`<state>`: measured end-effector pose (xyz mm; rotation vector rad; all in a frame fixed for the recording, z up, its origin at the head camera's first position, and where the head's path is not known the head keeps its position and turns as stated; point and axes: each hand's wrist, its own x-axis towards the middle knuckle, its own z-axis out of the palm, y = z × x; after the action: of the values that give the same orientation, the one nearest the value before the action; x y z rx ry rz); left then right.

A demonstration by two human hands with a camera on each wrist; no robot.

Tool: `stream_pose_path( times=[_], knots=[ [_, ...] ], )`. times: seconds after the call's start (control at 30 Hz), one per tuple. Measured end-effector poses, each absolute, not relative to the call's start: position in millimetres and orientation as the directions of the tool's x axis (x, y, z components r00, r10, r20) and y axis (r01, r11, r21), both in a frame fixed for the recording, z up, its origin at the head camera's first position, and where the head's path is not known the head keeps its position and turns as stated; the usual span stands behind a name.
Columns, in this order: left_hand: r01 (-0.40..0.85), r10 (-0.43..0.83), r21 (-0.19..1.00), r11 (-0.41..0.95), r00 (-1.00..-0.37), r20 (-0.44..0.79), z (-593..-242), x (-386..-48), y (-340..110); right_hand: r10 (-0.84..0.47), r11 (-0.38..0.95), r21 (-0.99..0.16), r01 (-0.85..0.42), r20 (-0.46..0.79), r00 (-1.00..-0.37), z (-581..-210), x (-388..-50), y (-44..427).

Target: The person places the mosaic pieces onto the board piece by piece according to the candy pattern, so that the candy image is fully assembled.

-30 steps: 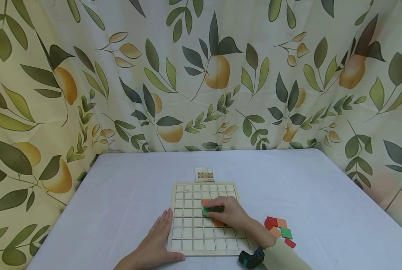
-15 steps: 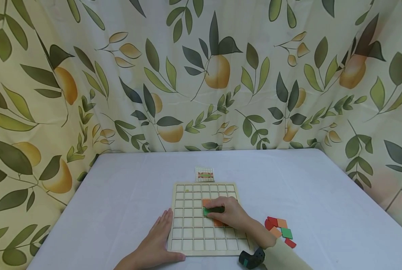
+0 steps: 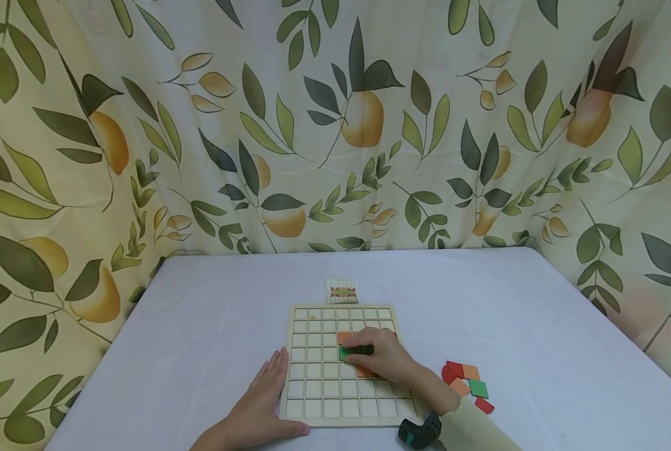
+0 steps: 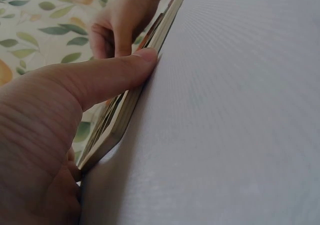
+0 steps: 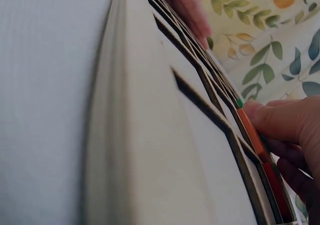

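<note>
A wooden grid board (image 3: 313, 407) lies flat on the table. My left hand (image 3: 259, 398) rests against it at the near left corner, fingers straight along the left side. Its thumb (image 4: 120, 74) presses the near edge. My right hand (image 3: 389, 357) is over the middle of the grid and pinches a green tile (image 3: 343, 354) between thumb and fingers. Only part of that tile shows. An orange tile (image 3: 343, 337) sits in the cell beyond it, and another orange tile (image 3: 363, 372) is on the near side. A red tile (image 5: 277, 190) is in the board under my right hand.
Behind the board is a small pattern card (image 3: 342, 292). Several loose tiles lie on the white tablecloth (image 3: 538, 351) to the right, including an orange one (image 3: 471, 373), a green one (image 3: 479, 389) and a red one (image 3: 484, 406). A leaf-patterned curtain (image 3: 324, 188) hangs behind.
Over the last second the green tile has shifted very slightly to the right under my right fingers. My left hand and the board stay in place.
</note>
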<state>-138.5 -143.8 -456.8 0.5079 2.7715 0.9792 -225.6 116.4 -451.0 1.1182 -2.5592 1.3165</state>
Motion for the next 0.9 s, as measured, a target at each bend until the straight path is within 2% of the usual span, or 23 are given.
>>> stream_pose_path(
  times=[0.9],
  knots=[
    [0.262, 0.365, 0.628, 0.733, -0.93, -0.037, -458.1, -139.2, -143.9, -0.562, 0.377, -0.69, -0.618, 0.36, -0.745, -446.0, -223.8, 119.6]
  ],
)
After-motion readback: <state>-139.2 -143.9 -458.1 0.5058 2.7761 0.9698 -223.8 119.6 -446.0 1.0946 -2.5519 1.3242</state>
